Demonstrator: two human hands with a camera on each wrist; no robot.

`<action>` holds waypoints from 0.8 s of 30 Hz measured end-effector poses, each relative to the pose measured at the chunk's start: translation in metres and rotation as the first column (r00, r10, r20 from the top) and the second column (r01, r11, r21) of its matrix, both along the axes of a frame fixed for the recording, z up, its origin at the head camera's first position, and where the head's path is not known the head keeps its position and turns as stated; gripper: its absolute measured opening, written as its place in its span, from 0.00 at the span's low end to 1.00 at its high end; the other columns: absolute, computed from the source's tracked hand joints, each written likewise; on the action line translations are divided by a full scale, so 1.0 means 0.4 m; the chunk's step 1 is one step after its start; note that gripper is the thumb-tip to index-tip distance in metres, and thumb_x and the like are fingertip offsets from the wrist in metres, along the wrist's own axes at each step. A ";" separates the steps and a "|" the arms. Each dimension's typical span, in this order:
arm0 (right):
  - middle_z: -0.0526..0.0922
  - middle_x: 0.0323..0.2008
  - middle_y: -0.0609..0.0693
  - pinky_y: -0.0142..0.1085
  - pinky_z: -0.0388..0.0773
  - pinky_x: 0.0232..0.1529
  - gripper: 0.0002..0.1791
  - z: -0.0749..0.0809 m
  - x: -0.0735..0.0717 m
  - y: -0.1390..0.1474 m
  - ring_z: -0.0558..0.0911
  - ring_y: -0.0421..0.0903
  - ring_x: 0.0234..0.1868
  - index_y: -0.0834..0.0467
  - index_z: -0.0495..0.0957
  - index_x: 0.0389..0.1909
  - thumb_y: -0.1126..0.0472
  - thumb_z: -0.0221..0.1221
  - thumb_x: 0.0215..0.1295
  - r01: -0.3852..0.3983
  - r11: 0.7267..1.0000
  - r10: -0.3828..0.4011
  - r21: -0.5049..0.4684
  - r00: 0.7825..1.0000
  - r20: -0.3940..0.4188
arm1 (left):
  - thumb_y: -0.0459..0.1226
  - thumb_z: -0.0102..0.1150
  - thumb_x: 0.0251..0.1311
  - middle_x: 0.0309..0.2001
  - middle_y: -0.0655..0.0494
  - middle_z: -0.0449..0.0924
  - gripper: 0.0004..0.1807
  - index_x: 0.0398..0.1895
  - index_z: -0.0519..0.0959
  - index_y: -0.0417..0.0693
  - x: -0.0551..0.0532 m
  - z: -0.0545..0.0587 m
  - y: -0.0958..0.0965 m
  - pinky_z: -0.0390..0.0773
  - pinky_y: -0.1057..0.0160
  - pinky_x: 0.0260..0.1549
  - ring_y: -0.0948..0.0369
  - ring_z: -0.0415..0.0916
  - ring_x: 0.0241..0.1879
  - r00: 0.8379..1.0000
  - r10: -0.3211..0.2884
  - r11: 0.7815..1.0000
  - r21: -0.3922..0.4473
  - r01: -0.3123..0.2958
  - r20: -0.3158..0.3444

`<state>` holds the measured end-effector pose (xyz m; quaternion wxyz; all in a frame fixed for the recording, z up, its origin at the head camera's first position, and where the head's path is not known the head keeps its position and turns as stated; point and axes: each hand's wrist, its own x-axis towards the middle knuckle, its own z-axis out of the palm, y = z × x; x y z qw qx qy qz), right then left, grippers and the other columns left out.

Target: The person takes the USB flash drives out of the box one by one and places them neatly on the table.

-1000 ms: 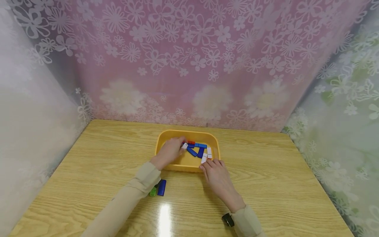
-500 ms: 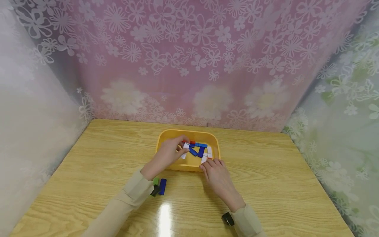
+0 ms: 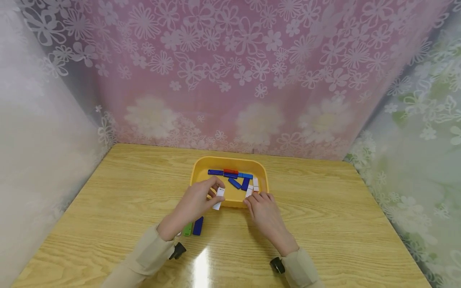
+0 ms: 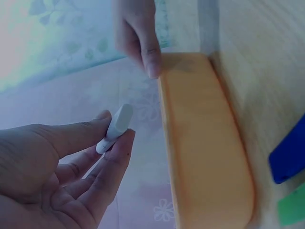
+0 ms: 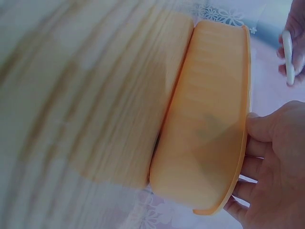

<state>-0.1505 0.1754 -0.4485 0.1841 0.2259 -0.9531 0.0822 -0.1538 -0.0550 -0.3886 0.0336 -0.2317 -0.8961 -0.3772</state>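
In the head view, my left hand [image 3: 194,202] pinches a small flat white oblong piece [image 3: 220,193] between thumb and fingers, over the near left rim of a yellow plastic bin [image 3: 234,203]. A small dark mark shows at one end of the piece. My right hand [image 3: 266,216] grips the bin's near right rim, thumb on the outer wall [image 5: 205,105] and fingers over the inside in the right wrist view. Inside the bin lie several similar pieces: dark blue [image 3: 234,183], light blue [image 3: 245,176], red [image 3: 231,171] and white [image 3: 255,184].
On the table [image 3: 324,224], in front of the bin, lie a dark blue piece [image 3: 198,226] and a green piece [image 3: 187,229], partly behind my left wrist. A pink floral curtain [image 3: 234,80] hangs along the table's back edge, with pale curtains at both sides.
My left hand has lifted the white piece from among the others at the bin's back left and drawn it toward the near rim. The right hand stays in place on the rim.
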 end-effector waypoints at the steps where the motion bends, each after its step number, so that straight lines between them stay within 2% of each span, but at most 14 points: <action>1: 0.84 0.36 0.51 0.49 0.74 0.52 0.10 0.000 -0.001 0.000 0.79 0.52 0.40 0.58 0.83 0.36 0.58 0.57 0.75 -0.002 1.000 0.002 -0.003 1.000 0.000 | 0.33 0.70 0.61 0.40 0.54 0.85 0.13 0.46 0.79 0.46 0.007 -0.005 -0.002 0.83 0.67 0.30 0.57 0.86 0.35 1.000 -0.008 1.000 0.001 0.008 0.005; 7: 0.83 0.35 0.50 0.50 0.74 0.52 0.10 0.004 -0.001 0.002 0.78 0.52 0.39 0.58 0.82 0.35 0.59 0.57 0.75 -0.010 1.000 0.010 -0.010 1.000 -0.002 | 0.29 0.69 0.60 0.38 0.52 0.85 0.13 0.46 0.79 0.44 0.045 -0.051 -0.020 0.82 0.67 0.31 0.56 0.85 0.35 0.997 -0.072 0.997 -0.042 0.072 0.007; 11: 0.83 0.36 0.50 0.50 0.73 0.52 0.10 0.006 0.000 0.003 0.78 0.51 0.39 0.58 0.82 0.35 0.59 0.57 0.75 -0.005 1.000 0.005 -0.004 1.000 0.007 | 0.28 0.70 0.59 0.37 0.50 0.86 0.12 0.45 0.79 0.43 0.059 -0.087 -0.026 0.81 0.67 0.30 0.56 0.85 0.35 0.994 -0.093 0.994 -0.052 0.096 0.052; 13: 0.84 0.36 0.50 0.50 0.73 0.53 0.10 0.005 0.000 0.003 0.78 0.51 0.40 0.58 0.82 0.36 0.59 0.57 0.75 -0.002 1.000 0.002 -0.002 1.000 0.011 | 0.28 0.70 0.59 0.37 0.50 0.85 0.13 0.45 0.79 0.42 0.062 -0.103 -0.026 0.81 0.66 0.30 0.56 0.84 0.34 0.993 -0.083 0.994 -0.062 0.088 0.078; 18: 0.84 0.37 0.51 0.50 0.73 0.53 0.10 0.002 0.000 0.002 0.79 0.51 0.40 0.58 0.83 0.36 0.59 0.57 0.75 0.000 1.000 0.000 0.000 1.000 0.020 | 0.28 0.71 0.57 0.29 0.56 0.78 0.16 0.48 0.78 0.38 0.069 -0.140 -0.024 0.75 0.66 0.27 0.62 0.75 0.28 0.997 -0.046 0.989 -0.136 0.054 0.059; 21: 0.84 0.37 0.51 0.50 0.73 0.54 0.10 0.001 0.001 0.001 0.79 0.51 0.40 0.58 0.83 0.36 0.58 0.57 0.75 -0.001 1.000 0.001 -0.003 1.000 0.026 | 0.28 0.71 0.58 0.27 0.59 0.72 0.18 0.50 0.78 0.36 0.070 -0.152 -0.023 0.71 0.67 0.26 0.66 0.67 0.26 0.998 -0.037 0.986 -0.162 0.045 0.057; 24: 0.84 0.37 0.51 0.50 0.74 0.54 0.10 0.001 0.001 0.001 0.79 0.51 0.40 0.58 0.83 0.36 0.58 0.57 0.75 -0.004 1.000 0.004 -0.005 1.000 0.024 | 0.29 0.72 0.57 0.28 0.59 0.71 0.18 0.49 0.79 0.36 0.070 -0.156 -0.023 0.70 0.66 0.27 0.65 0.66 0.27 0.999 -0.027 0.984 -0.176 0.034 0.045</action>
